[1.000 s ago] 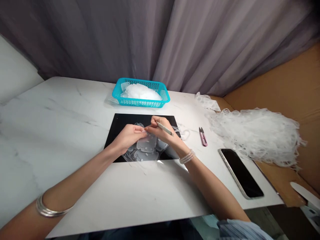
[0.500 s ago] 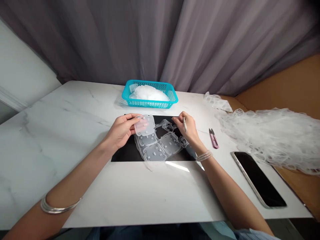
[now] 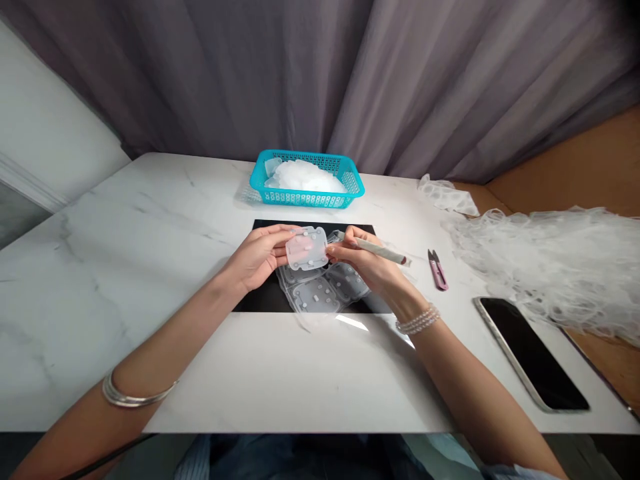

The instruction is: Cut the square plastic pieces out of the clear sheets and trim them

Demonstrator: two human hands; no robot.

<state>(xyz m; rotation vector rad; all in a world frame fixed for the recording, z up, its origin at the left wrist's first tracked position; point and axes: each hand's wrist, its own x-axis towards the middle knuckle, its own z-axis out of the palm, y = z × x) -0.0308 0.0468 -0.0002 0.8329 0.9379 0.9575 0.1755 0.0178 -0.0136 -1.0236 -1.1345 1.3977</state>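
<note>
My left hand [image 3: 260, 257] pinches a small translucent silicone pad [image 3: 307, 248] with raised dots, lifted just above a black mat [image 3: 260, 300]. My right hand [image 3: 363, 263] grips a slim pen-like tool [image 3: 383, 251] and its fingertips touch the pad's right edge. Under both hands a sheet of joined silicone pads [image 3: 323, 290] lies on the mat.
A turquoise basket [image 3: 307, 179] of white pieces stands behind the mat. Pink thread snips [image 3: 438, 269] lie to the right, then a dark phone [image 3: 533, 352]. A heap of white silicone trimmings [image 3: 545, 263] covers the right side over a cardboard box. A grey curtain hangs behind the marble table [image 3: 125, 253].
The left hand pulled one pad free of the sheet and lifted it. The right hand moved out to the sheet's right, then came back to touch the lifted pad.
</note>
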